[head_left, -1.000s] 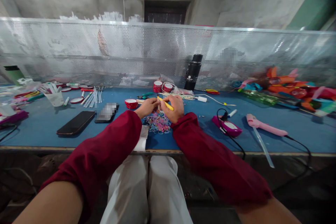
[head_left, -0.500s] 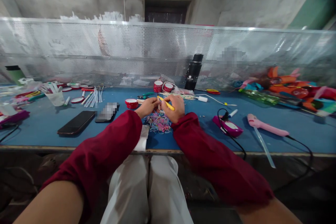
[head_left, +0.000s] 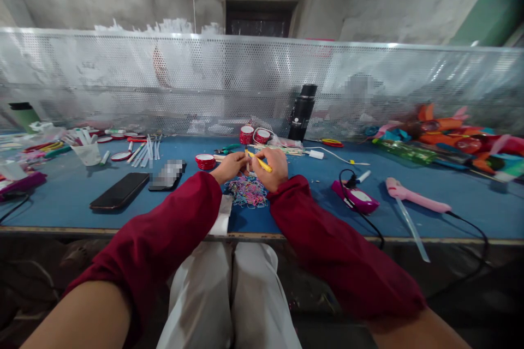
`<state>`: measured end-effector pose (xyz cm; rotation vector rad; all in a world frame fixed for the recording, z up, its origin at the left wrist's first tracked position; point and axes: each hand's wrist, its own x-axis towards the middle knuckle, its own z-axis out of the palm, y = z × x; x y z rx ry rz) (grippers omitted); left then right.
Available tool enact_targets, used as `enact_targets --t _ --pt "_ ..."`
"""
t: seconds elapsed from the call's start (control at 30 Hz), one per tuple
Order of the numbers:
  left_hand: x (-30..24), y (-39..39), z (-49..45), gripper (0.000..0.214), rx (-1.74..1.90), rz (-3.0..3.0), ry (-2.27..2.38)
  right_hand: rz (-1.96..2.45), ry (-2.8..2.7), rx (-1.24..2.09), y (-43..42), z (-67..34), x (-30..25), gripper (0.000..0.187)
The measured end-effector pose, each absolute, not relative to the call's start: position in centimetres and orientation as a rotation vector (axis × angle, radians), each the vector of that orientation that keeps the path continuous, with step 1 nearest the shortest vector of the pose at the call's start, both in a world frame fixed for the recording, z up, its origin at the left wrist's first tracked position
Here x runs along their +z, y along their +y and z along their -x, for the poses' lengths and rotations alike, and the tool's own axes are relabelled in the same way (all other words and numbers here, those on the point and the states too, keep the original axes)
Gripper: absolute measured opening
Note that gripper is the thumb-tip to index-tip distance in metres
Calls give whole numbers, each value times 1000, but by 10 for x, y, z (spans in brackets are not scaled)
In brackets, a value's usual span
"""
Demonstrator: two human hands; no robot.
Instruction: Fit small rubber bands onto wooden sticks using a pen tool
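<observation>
The yellow pen-shaped tool [head_left: 264, 166] is in my right hand [head_left: 275, 168], gripped between thumb and fingers and slanting, its far end pointing left. My left hand [head_left: 229, 168] meets it there, fingers bent inward; the spot is so small and partly hidden that I can't fairly tell whether they pinch anything. Just on the near side of my hands lies a loose heap of coloured loops [head_left: 249, 194], with a white sheet [head_left: 223, 217] near and left of it on the blue tabletop [head_left: 65, 196]. Left of my fingers sits a red-and-white stack [head_left: 205, 162]; farther left, a dark phone [head_left: 119, 192]. Right of me lie a purple device [head_left: 362, 202] and a pink glue gun [head_left: 417, 197]. A black bottle [head_left: 302, 114] stands at the far side.
</observation>
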<state>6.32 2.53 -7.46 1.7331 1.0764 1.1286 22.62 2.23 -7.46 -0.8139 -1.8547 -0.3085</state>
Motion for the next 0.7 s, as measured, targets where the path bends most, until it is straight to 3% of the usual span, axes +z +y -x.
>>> enact_targets --t 0.7 --pt "-73 23 -63 20 1146 -1743 1066 812 -1846 -314 23 -226 -75 6"
